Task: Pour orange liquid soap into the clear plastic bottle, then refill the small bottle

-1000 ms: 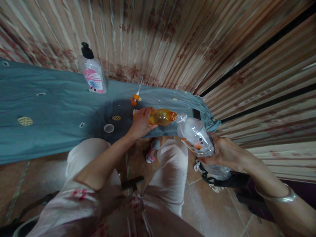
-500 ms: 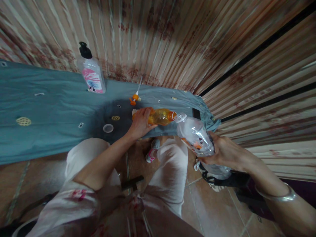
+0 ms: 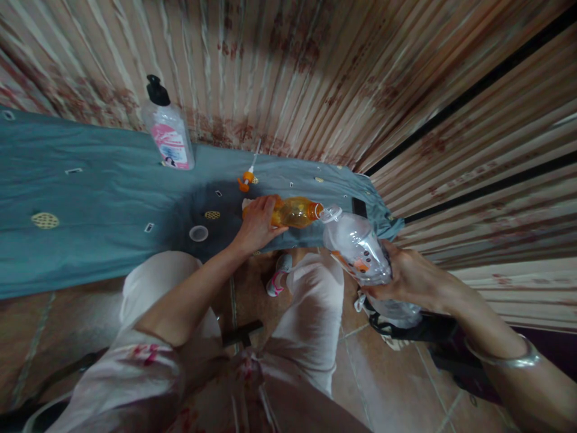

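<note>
An orange-yellow see-through bottle (image 3: 296,213) lies sideways in my left hand (image 3: 260,224), its open neck pointing right. My right hand (image 3: 401,273) grips a large clear plastic bottle (image 3: 356,246) with an orange and brown print, tilted so that its mouth meets the neck of the orange bottle. An orange pump head (image 3: 246,180) with a clear tube rests on the cloth beyond my left hand. Nearer to me is a small round translucent cap (image 3: 198,233). Farther left a clear bottle with a pink label (image 3: 172,141) and black pump stands upright.
Blue-green patterned cloth (image 3: 99,180) covers the long surface before me. A dark flat object (image 3: 359,207) lies behind the clear bottle. Pleated curtains (image 3: 288,78) hang along the back and right. Below are my knees, a shoe (image 3: 277,276) and floor tiles (image 3: 360,373).
Both hands and both bottles hold nearly the same pose. The view has shifted very slightly, with the cloth and the things on it a little farther right.
</note>
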Tool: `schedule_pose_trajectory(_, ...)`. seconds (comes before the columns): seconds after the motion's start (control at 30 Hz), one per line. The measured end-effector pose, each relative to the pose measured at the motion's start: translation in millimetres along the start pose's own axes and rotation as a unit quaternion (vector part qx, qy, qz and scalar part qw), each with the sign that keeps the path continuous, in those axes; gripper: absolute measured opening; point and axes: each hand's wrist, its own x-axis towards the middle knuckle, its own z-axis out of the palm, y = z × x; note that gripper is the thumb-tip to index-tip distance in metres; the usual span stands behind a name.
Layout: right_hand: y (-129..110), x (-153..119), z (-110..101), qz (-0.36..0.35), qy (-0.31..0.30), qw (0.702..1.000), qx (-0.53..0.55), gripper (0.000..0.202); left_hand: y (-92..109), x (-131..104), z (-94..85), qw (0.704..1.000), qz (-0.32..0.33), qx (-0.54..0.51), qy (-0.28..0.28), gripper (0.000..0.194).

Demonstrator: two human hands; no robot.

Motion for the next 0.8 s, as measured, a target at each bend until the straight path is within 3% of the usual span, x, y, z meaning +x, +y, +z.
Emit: schedule_pose_trajectory(0.8,-2.1,-0.3,-1.2,0.010,-0.006,1.000,-0.015,0.051,0.6,0.4,0.3,1.000,-0.004,0.001,0.002,0.070)
